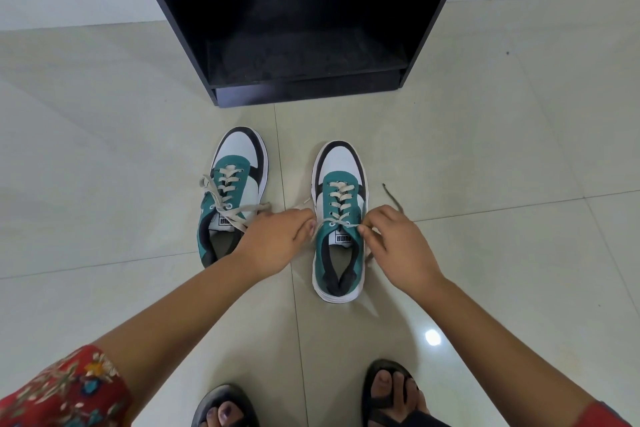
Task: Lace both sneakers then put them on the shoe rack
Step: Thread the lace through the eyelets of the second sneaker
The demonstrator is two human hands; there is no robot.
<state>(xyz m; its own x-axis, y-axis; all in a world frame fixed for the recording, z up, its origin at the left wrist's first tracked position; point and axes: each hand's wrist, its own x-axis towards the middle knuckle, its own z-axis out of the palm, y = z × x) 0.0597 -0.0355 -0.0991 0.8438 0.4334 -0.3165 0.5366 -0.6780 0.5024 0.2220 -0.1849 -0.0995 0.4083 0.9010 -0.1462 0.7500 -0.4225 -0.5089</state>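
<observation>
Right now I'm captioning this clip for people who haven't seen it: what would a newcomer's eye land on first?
First, the two hands working the laces of the right sneaker at mid-floor: left hand and right hand each pinch a lace end. Beside it sits the left sneaker, its laces loose. Behind both stands the black shoe rack, its bottom shelf bare.

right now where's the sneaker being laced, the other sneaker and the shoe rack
sneaker being laced [341,163]: head view, on its white toe cap
other sneaker [239,146]: head view, on its white toe cap
shoe rack [304,61]: head view, on its bare bottom shelf
</observation>
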